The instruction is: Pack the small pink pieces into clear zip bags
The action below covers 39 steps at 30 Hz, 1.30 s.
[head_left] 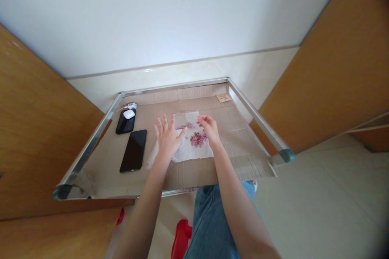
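Observation:
A small heap of pink dried flower buds (198, 139) lies on a thin white sheet (191, 154) in the middle of the cardboard-lined surface. Several more pink buds (189, 125) are on or in a pale, see-through bag or sheet (186, 116) just behind the heap. To the left of the buds, my left hand (168, 139) hovers over the white sheet with its fingers spread wide, holding nothing. My right hand (209, 127) is above the right side of the heap, thumb and fingertips pinched together. Whatever is between those fingertips is too small to tell.
At the left lie a large black phone (133, 151) and a smaller black device (125, 122) with a white earbud case (129, 114) on top. A white charger (132, 106) is behind them. A brown packet (223, 98) lies back right. Metal rails (255, 113) edge the cardboard (237, 145).

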Available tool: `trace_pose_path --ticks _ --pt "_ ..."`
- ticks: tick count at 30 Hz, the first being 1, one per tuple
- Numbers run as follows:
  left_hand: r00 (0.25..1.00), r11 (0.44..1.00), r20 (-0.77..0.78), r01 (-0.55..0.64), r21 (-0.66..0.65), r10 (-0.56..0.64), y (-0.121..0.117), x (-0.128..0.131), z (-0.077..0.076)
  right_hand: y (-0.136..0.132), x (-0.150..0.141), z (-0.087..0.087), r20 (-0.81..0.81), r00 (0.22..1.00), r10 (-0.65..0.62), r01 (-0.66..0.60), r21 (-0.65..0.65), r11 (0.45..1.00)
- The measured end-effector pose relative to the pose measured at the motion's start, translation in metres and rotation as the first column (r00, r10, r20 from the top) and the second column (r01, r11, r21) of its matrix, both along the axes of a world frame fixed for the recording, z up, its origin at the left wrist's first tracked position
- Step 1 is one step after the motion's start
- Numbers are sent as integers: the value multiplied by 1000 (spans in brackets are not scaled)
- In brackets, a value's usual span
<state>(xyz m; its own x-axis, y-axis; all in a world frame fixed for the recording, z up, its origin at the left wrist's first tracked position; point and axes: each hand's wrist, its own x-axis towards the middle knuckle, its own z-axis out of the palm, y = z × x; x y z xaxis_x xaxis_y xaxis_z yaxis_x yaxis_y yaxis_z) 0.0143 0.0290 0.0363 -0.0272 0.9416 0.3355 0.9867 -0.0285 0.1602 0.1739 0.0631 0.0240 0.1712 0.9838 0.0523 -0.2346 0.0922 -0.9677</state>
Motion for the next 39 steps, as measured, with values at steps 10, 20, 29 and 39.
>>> trace_pose_path --ticks 10,20,29,39 --pt "958 957 -46 281 -76 -285 34 34 -3 1 2 -3 -29 1000 4 -4 1 1000" --pt "941 935 -21 333 -123 -338 35 31 -10 1 0 -4 -44 999 -3 3 1 1000" --pt "933 943 138 329 38 -331 38 30 -19 2 0 -4 -35 999 -3 3 -3 1000" --pt "-58 958 970 151 243 -236 35 34 -22 4 7 -8 76 982 -175 177 -29 984"
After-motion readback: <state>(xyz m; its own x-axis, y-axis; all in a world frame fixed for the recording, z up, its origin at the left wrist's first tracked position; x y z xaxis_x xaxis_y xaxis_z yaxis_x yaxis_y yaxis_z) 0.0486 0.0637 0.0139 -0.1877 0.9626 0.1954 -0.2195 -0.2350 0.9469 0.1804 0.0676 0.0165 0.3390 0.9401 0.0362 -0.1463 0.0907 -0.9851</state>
